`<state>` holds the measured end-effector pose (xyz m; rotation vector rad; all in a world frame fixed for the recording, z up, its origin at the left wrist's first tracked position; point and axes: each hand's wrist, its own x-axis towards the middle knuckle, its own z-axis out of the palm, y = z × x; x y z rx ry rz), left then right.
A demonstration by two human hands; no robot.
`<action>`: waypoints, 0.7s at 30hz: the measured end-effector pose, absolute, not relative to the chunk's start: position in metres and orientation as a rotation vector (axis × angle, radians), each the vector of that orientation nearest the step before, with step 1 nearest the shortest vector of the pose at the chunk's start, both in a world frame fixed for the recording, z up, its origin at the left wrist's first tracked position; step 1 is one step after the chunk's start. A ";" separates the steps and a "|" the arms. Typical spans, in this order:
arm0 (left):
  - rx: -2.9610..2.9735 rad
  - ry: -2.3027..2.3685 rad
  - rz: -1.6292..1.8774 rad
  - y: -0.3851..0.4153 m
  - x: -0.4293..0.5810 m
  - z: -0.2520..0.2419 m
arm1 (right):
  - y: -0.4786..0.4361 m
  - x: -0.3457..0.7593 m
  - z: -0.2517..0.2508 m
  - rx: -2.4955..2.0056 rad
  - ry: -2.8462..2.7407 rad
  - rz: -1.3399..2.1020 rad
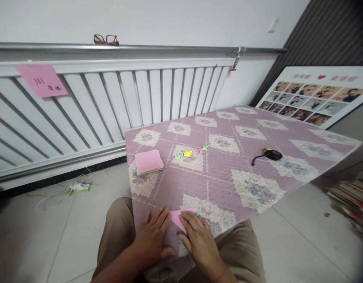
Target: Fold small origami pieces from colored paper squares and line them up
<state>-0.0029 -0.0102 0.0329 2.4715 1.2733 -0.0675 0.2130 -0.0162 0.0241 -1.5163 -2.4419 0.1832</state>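
Pressing folded pink paper (pixel 175 218) onto the bench (pixel 222 179) with a flattened right hand (pixel 199 237), resting the left hand (pixel 153 234), slightly spread, at its left corner.

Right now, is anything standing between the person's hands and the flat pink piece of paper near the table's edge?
Nothing visible does. The bare right hand rests directly on the flat pink paper piece, and the bare left hand lies at its left end. The square, pink-topped paper stack sits farther back.
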 end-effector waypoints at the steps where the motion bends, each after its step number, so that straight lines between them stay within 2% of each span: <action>1: 2.463 1.321 -0.077 -0.011 -0.004 0.033 | -0.016 0.213 0.025 -1.517 -2.438 0.175; 8: 2.348 1.612 -0.098 -0.017 0.004 0.031 | -0.018 0.213 0.026 -1.509 -2.415 0.166; 14: 2.504 1.247 0.023 -0.019 0.020 0.027 | -0.019 0.213 0.024 -1.523 -2.409 0.207; 21: 2.481 1.236 0.024 -0.019 0.021 0.030 | -0.025 0.227 0.015 -1.384 -2.517 0.191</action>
